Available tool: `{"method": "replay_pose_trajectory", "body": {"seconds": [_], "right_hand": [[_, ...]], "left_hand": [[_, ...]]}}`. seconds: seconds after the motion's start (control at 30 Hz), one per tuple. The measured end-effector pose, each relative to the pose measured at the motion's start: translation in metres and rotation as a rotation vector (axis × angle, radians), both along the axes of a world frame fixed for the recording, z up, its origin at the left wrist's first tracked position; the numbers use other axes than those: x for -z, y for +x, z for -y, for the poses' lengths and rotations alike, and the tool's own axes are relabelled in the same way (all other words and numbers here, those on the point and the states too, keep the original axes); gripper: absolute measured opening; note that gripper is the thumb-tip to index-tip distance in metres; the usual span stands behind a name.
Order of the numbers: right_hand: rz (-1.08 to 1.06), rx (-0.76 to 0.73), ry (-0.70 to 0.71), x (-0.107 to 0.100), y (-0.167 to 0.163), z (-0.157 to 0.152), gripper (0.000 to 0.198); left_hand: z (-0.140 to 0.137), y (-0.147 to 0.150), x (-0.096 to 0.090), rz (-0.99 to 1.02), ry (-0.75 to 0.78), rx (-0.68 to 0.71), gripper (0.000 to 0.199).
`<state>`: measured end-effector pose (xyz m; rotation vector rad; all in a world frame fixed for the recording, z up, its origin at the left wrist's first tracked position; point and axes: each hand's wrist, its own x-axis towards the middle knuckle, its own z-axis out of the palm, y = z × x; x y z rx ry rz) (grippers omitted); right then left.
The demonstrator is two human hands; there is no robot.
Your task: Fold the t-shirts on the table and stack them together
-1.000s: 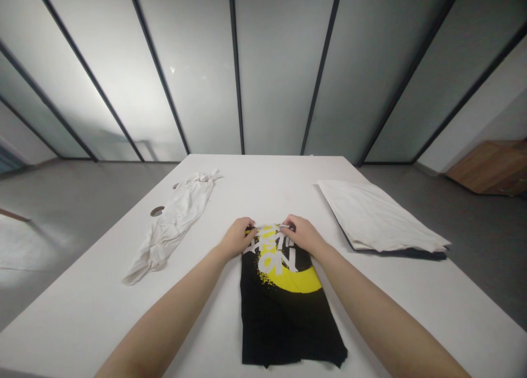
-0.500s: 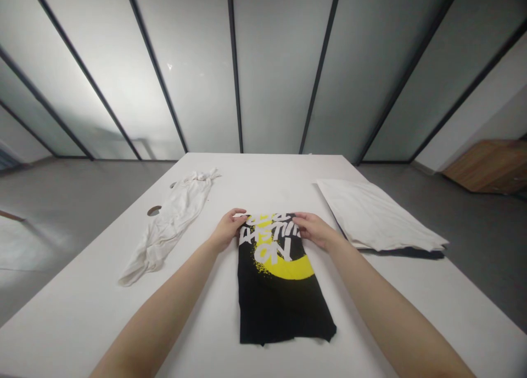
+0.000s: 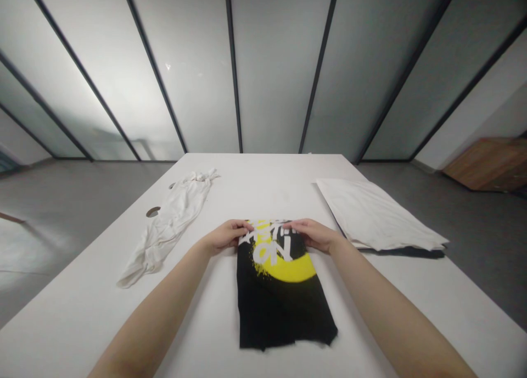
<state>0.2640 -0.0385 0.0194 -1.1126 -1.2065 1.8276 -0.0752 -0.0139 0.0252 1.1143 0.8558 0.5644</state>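
Note:
A black T-shirt (image 3: 282,312) with white lettering and a yellow print lies folded into a narrow panel in front of me, its print upside down from my side. My left hand (image 3: 228,236) is closed on its far left corner, thumb on top and the other fingers partly hidden. At the far right corner, my right hand (image 3: 313,234) grips the same cloth, fingers over the print. The near edge lies on the white table and looks slightly uneven.
A crumpled white garment (image 3: 173,224) lies to the left, beside a round hole (image 3: 153,212) in the white table (image 3: 263,185). On the right rests a flat folded white cloth (image 3: 374,213) over a dark one (image 3: 405,253). Frosted glass panels (image 3: 275,65) stand behind the table.
Both hands have drawn the shirt's far edge slightly toward me, and less of the lettering shows. My right hand has moved a little inward over the print.

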Motion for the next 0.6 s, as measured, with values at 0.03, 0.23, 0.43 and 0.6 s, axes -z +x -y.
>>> {"method": "replay_pose_trajectory", "body": {"seconds": [0.03, 0.23, 0.43, 0.6], "right_hand": [[-0.051, 0.095, 0.026, 0.000, -0.004, -0.002, 0.031], [-0.045, -0.142, -0.193, 0.000, 0.011, 0.001, 0.034], [-0.080, 0.020, -0.134, 0.000, -0.005, -0.003, 0.038], [-0.129, 0.040, -0.078, -0.003, -0.006, -0.003, 0.043]], "left_hand": [[0.000, 0.002, 0.000, 0.073, 0.018, -0.099, 0.045], [0.010, -0.002, -0.010, 0.023, -0.136, 0.108, 0.046], [0.008, 0.012, -0.001, 0.096, -0.057, -0.142, 0.037], [0.010, 0.010, -0.005, 0.112, -0.157, -0.038, 0.043]]}}
